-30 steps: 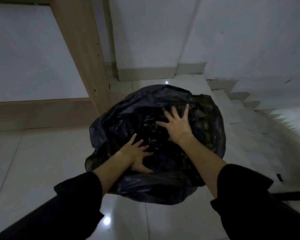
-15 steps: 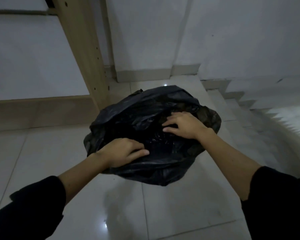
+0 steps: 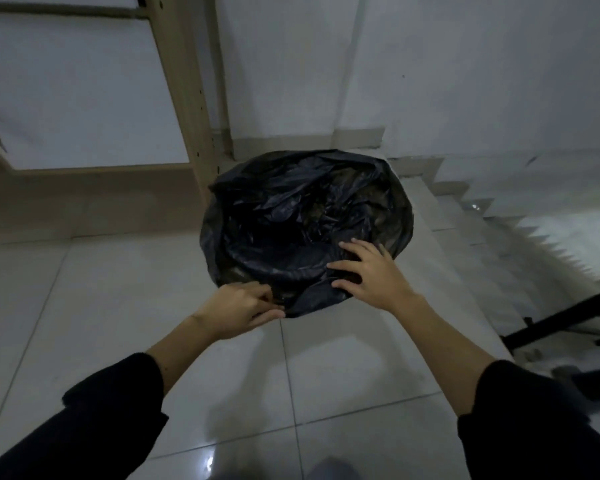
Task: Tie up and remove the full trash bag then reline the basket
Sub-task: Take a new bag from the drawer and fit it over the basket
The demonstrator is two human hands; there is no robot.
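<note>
Trash bag [image 3: 291, 216] now farther off, both hands slid to near edge, left hand [image 3: 238, 311] fingers pinching it, right hand [image 3: 371, 275] fingers spread

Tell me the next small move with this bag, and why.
Probably gather the near edge upward toward a knot. The bag lies open and untied on the floor. The left hand pinches its near edge, while the right hand rests spread on the plastic, gripping nothing.

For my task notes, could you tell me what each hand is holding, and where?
The left hand pinches the black trash bag at its near rim; the right hand rests spread on the near-right rim, not gripping.
</note>
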